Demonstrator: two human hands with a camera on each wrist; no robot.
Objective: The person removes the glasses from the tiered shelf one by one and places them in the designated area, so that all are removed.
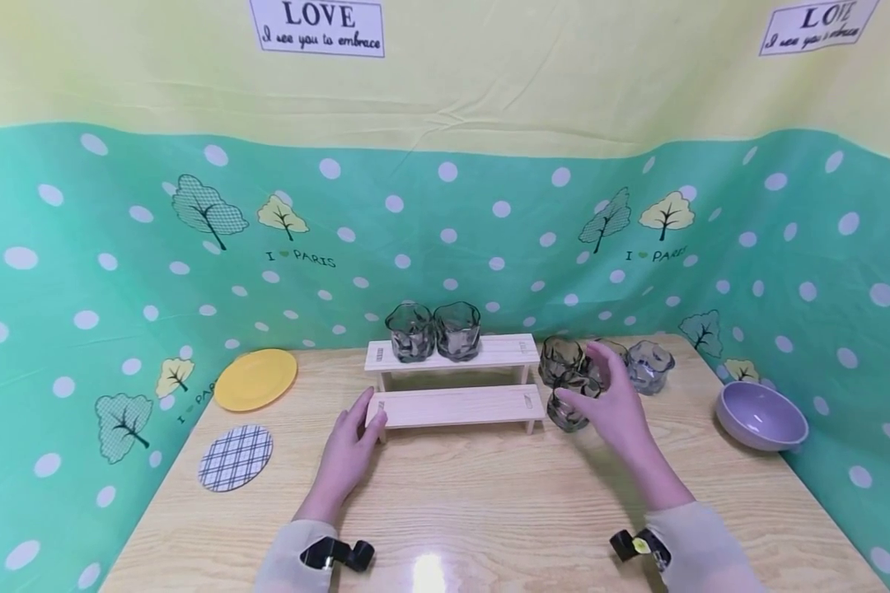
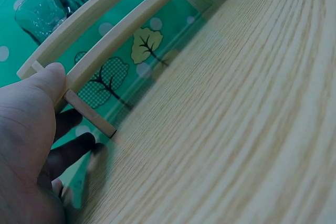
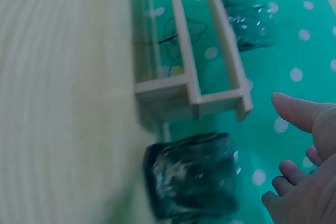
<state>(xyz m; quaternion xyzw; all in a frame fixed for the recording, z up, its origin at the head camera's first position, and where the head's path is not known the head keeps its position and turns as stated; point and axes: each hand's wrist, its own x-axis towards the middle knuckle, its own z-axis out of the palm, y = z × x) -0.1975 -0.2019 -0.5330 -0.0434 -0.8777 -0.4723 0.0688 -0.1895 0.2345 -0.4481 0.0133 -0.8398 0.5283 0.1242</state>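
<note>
My left hand (image 1: 347, 449) is at the left end of a two-tier wooden rack (image 1: 456, 408), its thumb touching the end of the lower board and its other fingers loosely bent beside it. Two smoky glass cups (image 1: 456, 331) stand side by side on the upper board. My right hand (image 1: 614, 403), thumb and fingers spread apart, is over several dark glass cups (image 1: 559, 360) grouped right of the rack. In the right wrist view a glass cup (image 3: 194, 177) stands apart from the fingers, by the rack's end. The hand partly hides the cups behind it in the head view.
At the group's right edge stands a paler glass cup (image 1: 648, 368). A purple bowl (image 1: 761, 416) sits at the table's right side. On the left lie a yellow plate (image 1: 255, 380) and a checked round coaster (image 1: 236, 458). A dotted green cloth (image 1: 445, 214) hangs around the table.
</note>
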